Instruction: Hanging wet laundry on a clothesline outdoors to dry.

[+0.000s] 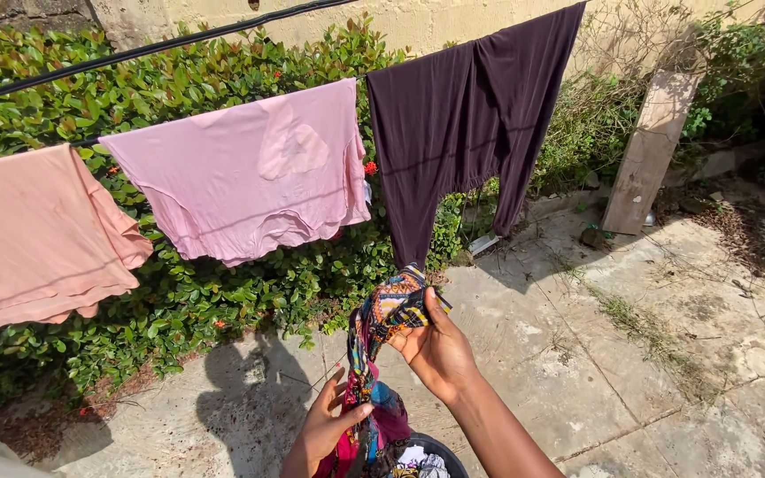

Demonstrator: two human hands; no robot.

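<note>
My right hand (438, 347) grips the top of a colourful patterned cloth (381, 326), lifted up in front of me. My left hand (328, 427) holds the same cloth lower down, where it hangs in a twisted bunch. Below both hands sits a dark round basin (445, 451) with more wet clothes in it, at the bottom edge of the view. Above, a clothesline (135, 49) carries a peach garment (33, 239), a pink top (250, 173) and dark purple trousers (462, 115).
A green hedge (188, 292) runs behind the line, with a pale wall beyond it. A concrete post (651, 146) leans at the right. The ground is cracked concrete paving (630, 354) with weeds and dry litter.
</note>
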